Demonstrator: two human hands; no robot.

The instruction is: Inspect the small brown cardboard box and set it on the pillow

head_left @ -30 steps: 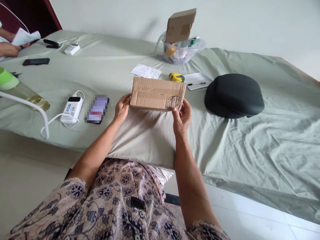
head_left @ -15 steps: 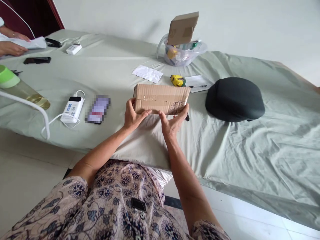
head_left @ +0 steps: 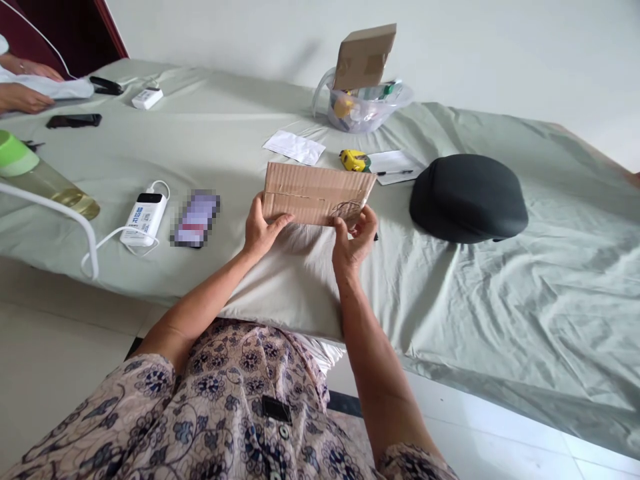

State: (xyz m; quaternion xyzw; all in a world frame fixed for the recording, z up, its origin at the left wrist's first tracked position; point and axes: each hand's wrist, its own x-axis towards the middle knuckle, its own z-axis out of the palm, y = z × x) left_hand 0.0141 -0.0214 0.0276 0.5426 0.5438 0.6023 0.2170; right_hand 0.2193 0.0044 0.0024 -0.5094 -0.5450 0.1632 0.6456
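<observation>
A small brown cardboard box (head_left: 305, 190) is held up over the near part of the table, one broad taped face turned toward me. Dark scribbled lines mark its right side. My left hand (head_left: 263, 230) grips the left end, thumb along the lower front edge and fingers mostly hidden behind. My right hand (head_left: 354, 240) is closed on the lower right corner, its thumb on the front face. Behind the box lie a yellow tape measure (head_left: 354, 160) and a white paper with a pen (head_left: 397, 173).
A black domed case (head_left: 467, 199) stands at right. Farther back is a clear basin (head_left: 363, 117) with a cardboard piece. At left are a phone (head_left: 197, 219), a white power bank (head_left: 145, 217) with a cable and a green-lidded bottle (head_left: 37, 173). Another person's hands (head_left: 25, 97) hold white material.
The box has tipped so its front face shows flatter, and it has shifted slightly left. My right hand's fingers have curled in, with the thumb moved right along the lower edge.
</observation>
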